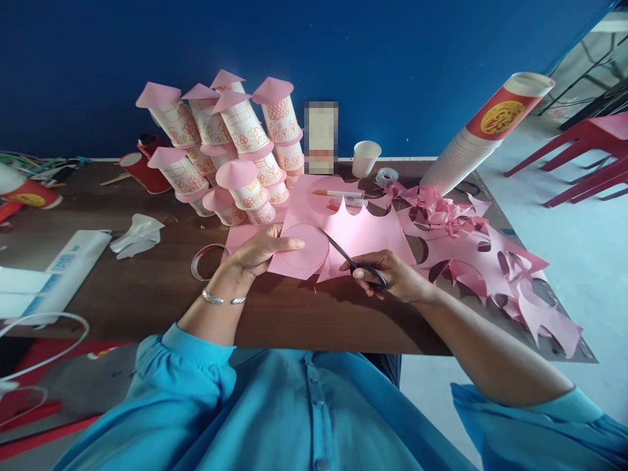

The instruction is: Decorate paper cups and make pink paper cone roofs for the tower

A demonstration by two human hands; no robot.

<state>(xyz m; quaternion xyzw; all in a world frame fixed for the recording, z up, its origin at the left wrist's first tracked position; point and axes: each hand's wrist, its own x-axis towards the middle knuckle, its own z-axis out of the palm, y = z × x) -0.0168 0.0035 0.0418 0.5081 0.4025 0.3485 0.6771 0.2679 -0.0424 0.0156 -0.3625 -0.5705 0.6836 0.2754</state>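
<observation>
My left hand [265, 248] pinches pink sheet [307, 252] | my right hand [392, 273] grips scissors [338, 246] | both near front edge of brown counter [304, 320] | blue wall [373, 59] behind

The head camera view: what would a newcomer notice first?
First, the cup towers with pink cone roofs, left of centre before the blue wall. Next, the tall cup stack at right, with pink paper scraps spread in front. At centre, the right hand holds dark scissors.

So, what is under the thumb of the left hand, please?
Under the thumb of the left hand is pink paper with a circle drawn on it. The spot directly beneath the thumb is covered, and whatever lies below the paper there cannot be seen either.
</observation>
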